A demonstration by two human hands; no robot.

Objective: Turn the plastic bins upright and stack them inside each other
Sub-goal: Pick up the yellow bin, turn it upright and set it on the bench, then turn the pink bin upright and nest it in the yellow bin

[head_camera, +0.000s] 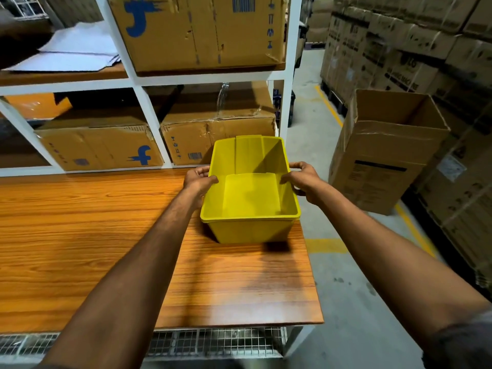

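The left grip [198,179] clasps the left rim of a yellow plastic bin [250,198], with the thumb hooked over the inside wall and the fingers curled round the outside. The right grip [303,181] holds the opposite rim in the same way. The bin is upright with its mouth facing up and nothing inside it. A doubled edge along its near right rim may be a second bin nested within, but I cannot tell.

The bin sits at the far right corner of the wood-grain desk [80,235]. A dark shadow lies just below its base, and whether the base touches the desk is unclear. Wire mesh [213,342] shows beneath the desk's near edge.

Behind the desk stands a white shelf rack [143,81] loaded with cardboard boxes [202,30]. To the right, an open carton [386,145] stands on the concrete floor [346,302] beside a yellow floor line [330,105]. More stacked cartons [426,49] stand behind it.
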